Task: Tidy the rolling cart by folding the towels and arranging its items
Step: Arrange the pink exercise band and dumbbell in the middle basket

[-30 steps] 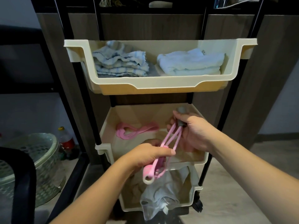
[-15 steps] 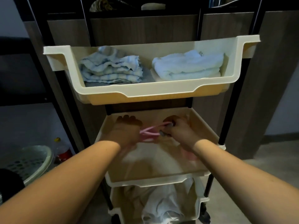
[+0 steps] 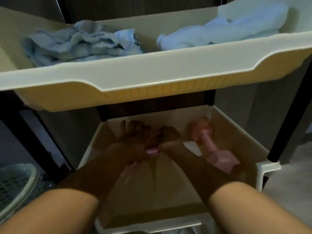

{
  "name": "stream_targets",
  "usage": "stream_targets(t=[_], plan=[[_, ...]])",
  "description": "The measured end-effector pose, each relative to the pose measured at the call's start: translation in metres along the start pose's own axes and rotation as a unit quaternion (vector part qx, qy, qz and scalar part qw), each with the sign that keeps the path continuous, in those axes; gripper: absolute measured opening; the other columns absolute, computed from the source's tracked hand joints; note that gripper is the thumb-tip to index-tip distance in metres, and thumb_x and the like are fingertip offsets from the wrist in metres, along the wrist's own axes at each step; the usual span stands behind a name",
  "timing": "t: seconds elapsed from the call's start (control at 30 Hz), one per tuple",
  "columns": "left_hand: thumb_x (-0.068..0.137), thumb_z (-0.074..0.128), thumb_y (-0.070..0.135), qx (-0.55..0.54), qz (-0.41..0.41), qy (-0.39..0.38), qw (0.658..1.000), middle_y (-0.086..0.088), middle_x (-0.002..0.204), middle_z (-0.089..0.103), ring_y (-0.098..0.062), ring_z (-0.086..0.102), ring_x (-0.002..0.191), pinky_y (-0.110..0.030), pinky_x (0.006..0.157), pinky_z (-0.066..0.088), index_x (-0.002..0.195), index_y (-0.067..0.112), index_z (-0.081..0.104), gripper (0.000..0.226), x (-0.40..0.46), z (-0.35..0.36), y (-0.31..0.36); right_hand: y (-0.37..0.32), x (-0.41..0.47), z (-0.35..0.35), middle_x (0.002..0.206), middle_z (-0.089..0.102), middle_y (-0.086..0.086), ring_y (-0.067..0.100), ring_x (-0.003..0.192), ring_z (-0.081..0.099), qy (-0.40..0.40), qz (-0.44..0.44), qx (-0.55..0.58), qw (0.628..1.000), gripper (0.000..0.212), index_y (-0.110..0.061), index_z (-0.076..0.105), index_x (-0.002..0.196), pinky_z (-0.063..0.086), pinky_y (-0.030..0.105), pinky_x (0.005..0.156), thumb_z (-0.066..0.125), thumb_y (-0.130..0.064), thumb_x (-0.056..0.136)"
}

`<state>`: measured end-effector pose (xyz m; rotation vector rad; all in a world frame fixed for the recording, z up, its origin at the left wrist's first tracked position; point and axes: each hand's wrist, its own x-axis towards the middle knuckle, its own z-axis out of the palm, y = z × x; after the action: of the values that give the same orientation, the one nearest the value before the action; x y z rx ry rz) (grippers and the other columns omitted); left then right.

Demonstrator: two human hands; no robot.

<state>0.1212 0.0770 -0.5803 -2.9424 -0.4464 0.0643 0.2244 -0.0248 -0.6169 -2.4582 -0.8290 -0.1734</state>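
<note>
Both my hands reach deep into the cart's cream middle tray [image 3: 260, 168], in shadow under the top tray [image 3: 152, 75]. My left hand [image 3: 131, 141] and my right hand [image 3: 170, 137] are side by side, both closed on a pink resistance band exerciser [image 3: 152, 149], whose pink loops show between and below them. A pink dumbbell [image 3: 211, 146] lies on the tray just right of my right hand. In the top tray sit a folded blue-striped towel [image 3: 81, 44] on the left and a folded white towel [image 3: 222, 31] on the right.
A green mesh laundry basket [image 3: 15, 186] stands on the floor at lower left. Black cart posts [image 3: 285, 119] run up both sides. White cloth [image 3: 184, 231] peeks out of the bottom tray. Dark wood panels back the cart.
My hands have carried the pink exerciser from in front of the cart into the back of the middle tray. My view has moved much closer and lower.
</note>
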Motion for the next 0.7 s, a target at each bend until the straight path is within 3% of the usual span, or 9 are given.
stream_targets(t=[0.07, 0.13, 0.23, 0.33, 0.4, 0.47, 0.5, 0.57, 0.7], plan=[[0.080, 0.045, 0.073, 0.068, 0.036, -0.029, 0.997, -0.008, 0.161, 0.000, -0.033, -0.011, 0.148, -0.059, 0.115, -0.014, 0.155, 0.031, -0.001, 0.098, -0.005, -0.007, 0.000, 0.001, -0.002, -0.002, 0.125, 0.059, 0.016, 0.029, 0.115, 0.056, -0.049, -0.003, -0.014, 0.999, 0.036, 0.000, 0.058, 0.120, 0.044, 0.033, 0.097, 0.058, -0.021, 0.091], [0.080, 0.047, 0.076, 0.150, 0.003, -0.068, 0.986, -0.010, 0.163, -0.009, -0.032, -0.015, 0.149, -0.056, 0.115, -0.015, 0.157, 0.017, -0.003, 0.109, -0.007, -0.004, -0.009, 0.010, -0.005, -0.007, 0.129, 0.052, 0.015, 0.034, 0.121, 0.045, -0.106, -0.007, -0.054, 0.993, 0.034, -0.004, 0.053, 0.124, 0.039, 0.038, 0.100, 0.047, -0.019, 0.094], [0.078, 0.047, 0.078, 0.205, -0.036, -0.050, 0.977, -0.010, 0.163, -0.004, -0.033, -0.002, 0.148, -0.051, 0.118, -0.001, 0.156, 0.016, 0.010, 0.107, -0.009, -0.009, -0.013, 0.019, -0.001, -0.010, 0.131, 0.050, 0.013, 0.034, 0.120, 0.046, -0.106, 0.005, -0.101, 0.989, 0.038, -0.007, 0.050, 0.127, 0.037, 0.040, 0.100, 0.044, -0.023, 0.093], [0.084, 0.055, 0.063, 0.189, -0.050, -0.054, 0.979, -0.011, 0.158, 0.014, -0.034, 0.022, 0.141, -0.049, 0.114, 0.022, 0.151, 0.019, 0.022, 0.087, -0.009, -0.022, -0.005, 0.020, -0.006, -0.008, 0.137, 0.046, 0.013, 0.033, 0.124, 0.045, -0.142, -0.024, -0.110, 0.983, 0.045, -0.007, 0.042, 0.137, 0.034, 0.039, 0.102, 0.040, -0.025, 0.096], [0.090, 0.059, 0.045, 0.121, -0.077, -0.090, 0.986, -0.012, 0.137, 0.048, -0.028, 0.053, 0.116, -0.037, 0.093, 0.045, 0.143, 0.015, 0.040, 0.064, -0.016, -0.038, -0.001, 0.022, -0.017, -0.012, 0.135, 0.046, 0.013, 0.033, 0.123, 0.047, -0.130, -0.060, -0.124, 0.982, 0.042, -0.007, 0.042, 0.137, 0.037, 0.038, 0.099, 0.039, -0.021, 0.097], [0.094, 0.059, 0.029, 0.038, -0.134, -0.158, 0.978, -0.004, 0.099, 0.066, -0.013, 0.063, 0.078, -0.022, 0.065, 0.049, 0.125, 0.012, 0.061, 0.035, -0.021, -0.051, -0.002, 0.024, -0.026, -0.016, 0.131, 0.048, 0.014, 0.034, 0.118, 0.053, -0.095, -0.077, -0.129, 0.984, 0.039, -0.007, 0.045, 0.132, 0.043, 0.038, 0.092, 0.042, -0.020, 0.096], [0.095, 0.057, 0.026, 0.045, -0.158, -0.168, 0.972, -0.004, 0.098, 0.067, -0.013, 0.062, 0.077, -0.022, 0.067, 0.050, 0.119, 0.014, 0.064, 0.028, -0.021, -0.056, -0.003, 0.024, -0.028, -0.018, 0.130, 0.049, 0.014, 0.034, 0.116, 0.054, -0.092, -0.078, -0.131, 0.984, 0.038, -0.008, 0.046, 0.130, 0.043, 0.037, 0.091, 0.044, -0.021, 0.094], [0.094, 0.054, 0.028, 0.141, -0.205, -0.147, 0.957, -0.008, 0.115, 0.064, -0.026, 0.062, 0.101, -0.036, 0.078, 0.052, 0.114, 0.015, 0.065, 0.025, -0.020, -0.059, -0.002, 0.024, -0.029, -0.021, 0.136, 0.044, 0.014, 0.034, 0.121, 0.049, -0.099, -0.085, -0.136, 0.982, 0.046, -0.010, 0.039, 0.137, 0.041, 0.038, 0.095, 0.044, -0.026, 0.094], [0.096, 0.051, 0.028, 0.187, -0.254, -0.062, 0.947, -0.015, 0.129, 0.053, -0.033, 0.056, 0.111, -0.033, 0.062, 0.038, 0.137, 0.016, 0.044, 0.044, -0.022, -0.049, -0.001, 0.021, -0.032, -0.025, 0.154, 0.017, 0.012, 0.034, 0.139, 0.024, -0.147, -0.097, -0.103, 0.979, 0.082, -0.013, 0.001, 0.154, 0.028, 0.042, 0.110, 0.048, -0.038, 0.092]])
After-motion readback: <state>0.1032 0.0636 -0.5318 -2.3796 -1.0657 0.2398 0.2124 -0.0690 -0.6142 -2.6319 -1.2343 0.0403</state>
